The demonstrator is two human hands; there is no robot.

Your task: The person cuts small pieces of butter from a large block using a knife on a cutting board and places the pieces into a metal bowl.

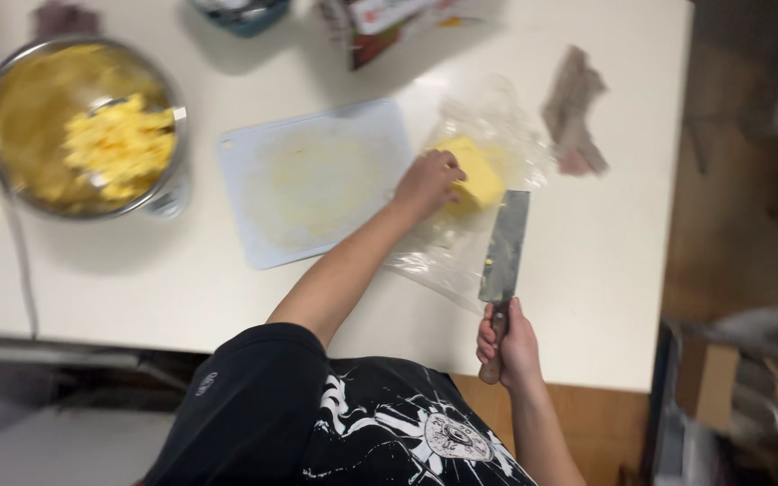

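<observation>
Flanking the yellow block (472, 180): cutting board (312, 180), knife (504, 247).

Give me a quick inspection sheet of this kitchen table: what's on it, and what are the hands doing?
Surface: white table, lightly shadowed.
Job's things: yellow block on clear plastic wrap; cleaver; pale cutting board.
Clutter: metal pot holding yellow chunks; crumpled scrap; carton.
Hands: left hand rests on the block; right hand grips the cleaver's handle.
Cables: thin cord beside the pot.
Surroundings: wooden floor, blurred.
</observation>
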